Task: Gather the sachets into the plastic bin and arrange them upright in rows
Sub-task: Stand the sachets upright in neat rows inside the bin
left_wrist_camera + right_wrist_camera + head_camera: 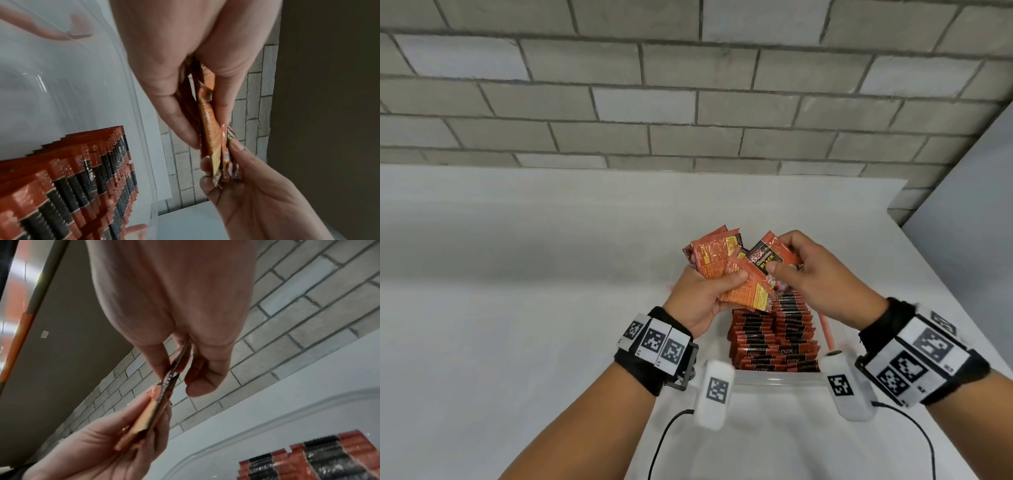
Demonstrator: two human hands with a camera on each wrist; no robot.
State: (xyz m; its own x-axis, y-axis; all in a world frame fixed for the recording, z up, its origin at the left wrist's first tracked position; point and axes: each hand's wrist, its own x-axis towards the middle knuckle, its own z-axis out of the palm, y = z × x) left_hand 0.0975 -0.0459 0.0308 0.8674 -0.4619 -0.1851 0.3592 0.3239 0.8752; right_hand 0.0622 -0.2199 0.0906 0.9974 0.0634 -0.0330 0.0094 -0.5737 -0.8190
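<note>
Two rows of red-and-black foil sachets (774, 337) stand upright, packed tight, in the clear plastic bin (777, 378) at the near edge of the white counter (517, 274). Above the bin's far end, left hand (703, 301) grips a fanned bunch of orange-red loose sachets (717, 262), thumb across their faces, fingers curled behind. Right hand (811, 270) pinches a single red-and-black sachet (770, 258) by thumb and fingers, its edge touching the bunch. Beyond the counter's far edge, grey brick wall (688, 102).
</note>
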